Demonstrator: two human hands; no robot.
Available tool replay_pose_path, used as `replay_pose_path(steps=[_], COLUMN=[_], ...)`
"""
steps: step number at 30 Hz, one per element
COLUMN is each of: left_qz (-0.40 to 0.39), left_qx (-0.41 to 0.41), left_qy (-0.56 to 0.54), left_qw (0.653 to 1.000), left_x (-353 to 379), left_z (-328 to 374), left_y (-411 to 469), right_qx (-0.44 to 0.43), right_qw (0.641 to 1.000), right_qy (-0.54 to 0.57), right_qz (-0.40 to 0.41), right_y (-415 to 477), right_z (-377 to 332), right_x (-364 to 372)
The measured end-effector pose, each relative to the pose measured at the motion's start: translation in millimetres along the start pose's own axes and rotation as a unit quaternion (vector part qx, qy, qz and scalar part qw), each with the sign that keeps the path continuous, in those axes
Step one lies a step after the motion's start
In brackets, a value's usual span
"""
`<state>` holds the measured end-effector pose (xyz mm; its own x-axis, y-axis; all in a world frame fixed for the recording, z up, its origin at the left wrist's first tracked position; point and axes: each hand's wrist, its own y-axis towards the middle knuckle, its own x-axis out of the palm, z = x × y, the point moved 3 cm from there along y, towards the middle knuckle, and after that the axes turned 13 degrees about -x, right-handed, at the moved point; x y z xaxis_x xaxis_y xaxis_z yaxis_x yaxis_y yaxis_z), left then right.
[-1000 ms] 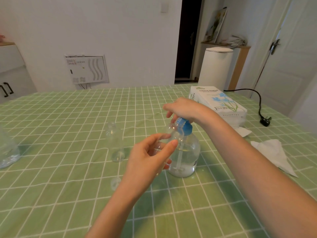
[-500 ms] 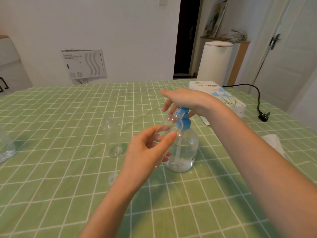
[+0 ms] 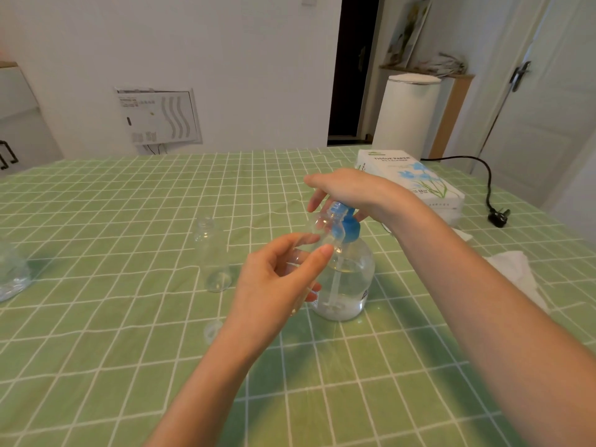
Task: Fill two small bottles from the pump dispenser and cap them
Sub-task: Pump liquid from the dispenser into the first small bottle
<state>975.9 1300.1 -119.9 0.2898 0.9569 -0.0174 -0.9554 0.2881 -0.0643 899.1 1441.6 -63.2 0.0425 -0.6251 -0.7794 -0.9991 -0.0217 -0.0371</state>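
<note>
A clear round pump dispenser (image 3: 346, 282) with a blue pump head (image 3: 346, 229) stands mid-table, partly filled with clear liquid. My right hand (image 3: 350, 190) rests on top of the pump head, fingers fairly straight. My left hand (image 3: 280, 279) grips a small clear bottle (image 3: 324, 225), tilted with its open mouth right at the blue nozzle. A second small clear bottle (image 3: 211, 253) stands uncapped to the left. A small clear cap (image 3: 212, 329) lies on the cloth in front of it.
The table wears a green checked cloth (image 3: 129, 366). A tissue paper box (image 3: 409, 182) sits at the back right, with loose white tissues (image 3: 516, 269) and a black plug (image 3: 498, 217) nearby. A clear plastic thing (image 3: 11, 275) shows at the left edge.
The pump head has risen from its pressed-down position a second ago. Both hands stay in place; the camera has dipped and shifted slightly.
</note>
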Motion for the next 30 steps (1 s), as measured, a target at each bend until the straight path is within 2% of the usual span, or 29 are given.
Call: replay_pose_path(steps=[11,19,30], left_qz=[0.007,0.005,0.007], left_qx=[-0.014,-0.007,-0.005], left_qy=[0.009,0.001,-0.005], left_qw=[1.000,1.000,1.000], left_x=[-2,1,0], left_z=[-7,0,-4], left_y=[0,0,-1], right_qx=[-0.034,-0.020,-0.029], right_qw=[0.999,0.999,0.999], right_qy=[-0.018,-0.039,-0.007], right_qz=[0.000,-0.013,-0.013], right_y=[2,3,6], right_z=[7,-1,6], right_x=[11,-2,8])
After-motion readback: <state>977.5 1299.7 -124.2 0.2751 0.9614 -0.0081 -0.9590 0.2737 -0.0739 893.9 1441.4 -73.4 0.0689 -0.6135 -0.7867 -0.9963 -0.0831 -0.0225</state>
